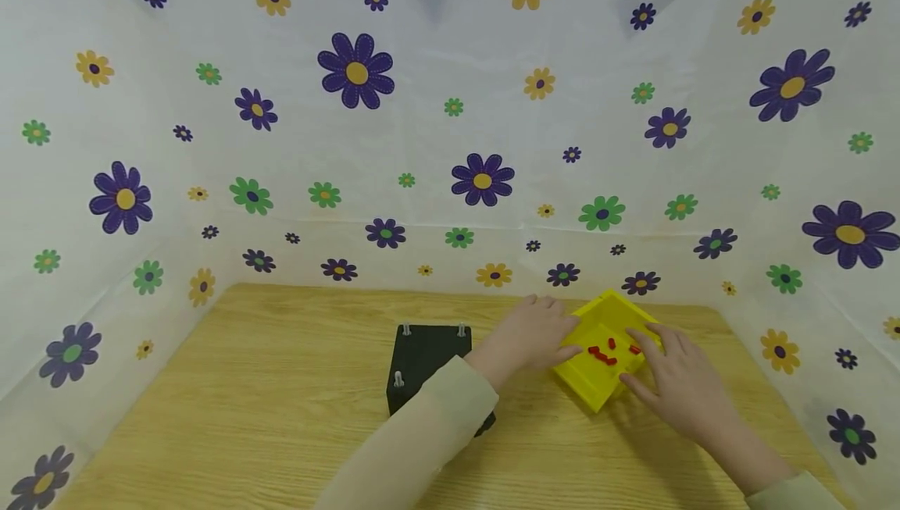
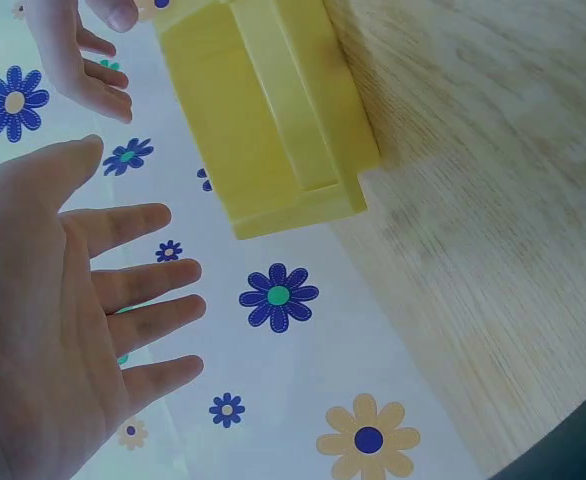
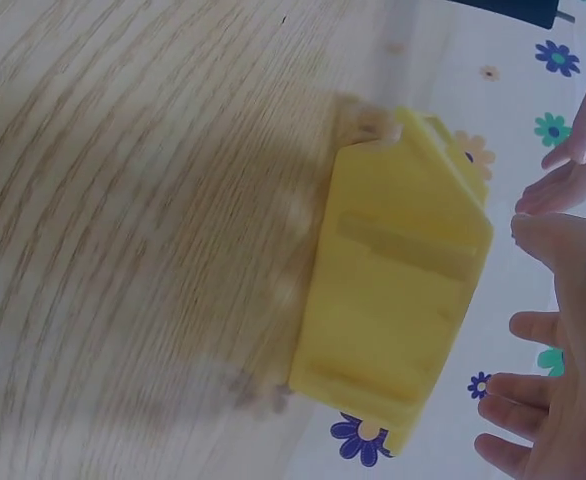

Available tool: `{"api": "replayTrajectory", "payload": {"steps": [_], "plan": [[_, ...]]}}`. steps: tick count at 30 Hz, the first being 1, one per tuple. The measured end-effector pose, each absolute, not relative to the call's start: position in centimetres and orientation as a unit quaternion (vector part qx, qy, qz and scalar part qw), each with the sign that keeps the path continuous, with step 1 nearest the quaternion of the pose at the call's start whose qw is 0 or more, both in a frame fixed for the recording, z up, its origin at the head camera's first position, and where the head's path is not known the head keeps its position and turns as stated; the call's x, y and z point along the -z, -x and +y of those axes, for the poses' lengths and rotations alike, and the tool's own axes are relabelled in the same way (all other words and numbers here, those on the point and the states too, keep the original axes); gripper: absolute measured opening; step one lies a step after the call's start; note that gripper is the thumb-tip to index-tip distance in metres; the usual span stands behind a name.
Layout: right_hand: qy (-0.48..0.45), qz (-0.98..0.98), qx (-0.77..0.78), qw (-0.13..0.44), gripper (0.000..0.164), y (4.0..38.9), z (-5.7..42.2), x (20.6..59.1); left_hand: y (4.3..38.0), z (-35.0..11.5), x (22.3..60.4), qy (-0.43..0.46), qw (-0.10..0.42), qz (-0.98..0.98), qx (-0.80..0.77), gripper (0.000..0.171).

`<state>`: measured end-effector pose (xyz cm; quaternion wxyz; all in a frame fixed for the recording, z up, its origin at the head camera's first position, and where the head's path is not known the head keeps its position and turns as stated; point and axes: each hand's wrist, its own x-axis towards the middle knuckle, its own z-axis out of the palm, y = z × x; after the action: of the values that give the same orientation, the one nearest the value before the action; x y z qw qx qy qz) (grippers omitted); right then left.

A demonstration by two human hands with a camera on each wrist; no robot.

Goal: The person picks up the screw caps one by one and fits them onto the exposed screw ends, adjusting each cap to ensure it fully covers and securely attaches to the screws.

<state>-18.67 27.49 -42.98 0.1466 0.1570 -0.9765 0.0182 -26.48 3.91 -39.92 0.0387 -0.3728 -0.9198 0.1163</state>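
A yellow plastic bin (image 1: 594, 393) rests on the wooden table at the right, with several small red cylindrical pieces (image 1: 602, 355) on its floor. At the bin's left side is my left hand (image 1: 527, 338), its fingers spread and holding nothing; in the left wrist view this hand (image 2: 58, 310) shows straight fingers beside the bin (image 2: 293, 110). My right hand (image 1: 682, 385) hovers over the right rim with thumb and fingers apart. The right wrist view shows the right hand (image 3: 573, 350), its palm bare, beside the bin's outer wall (image 3: 393, 290).
Left of the bin stands a black block (image 1: 429, 350) with clear upright pegs at its corners, partly hidden by my left sleeve (image 1: 450, 408). White sheeting (image 1: 422, 135) printed with flowers encloses the wooden table (image 1: 281, 385) at the back and sides.
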Motion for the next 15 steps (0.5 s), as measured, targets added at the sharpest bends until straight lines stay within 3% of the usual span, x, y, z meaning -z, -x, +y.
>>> {"api": "replayTrajectory", "payload": {"steps": [6,15], "plan": [[-0.145,-0.98,-0.028,0.133,0.069,18.8,27.7,43.2,26.9,4.8,39.9,0.362,0.027,-0.924,-0.118,0.052],[-0.13,-0.984,-0.036,0.117,0.074,18.8,28.1,43.8,27.2,5.8,40.7,0.345,0.013,-0.929,-0.132,0.066]]}}
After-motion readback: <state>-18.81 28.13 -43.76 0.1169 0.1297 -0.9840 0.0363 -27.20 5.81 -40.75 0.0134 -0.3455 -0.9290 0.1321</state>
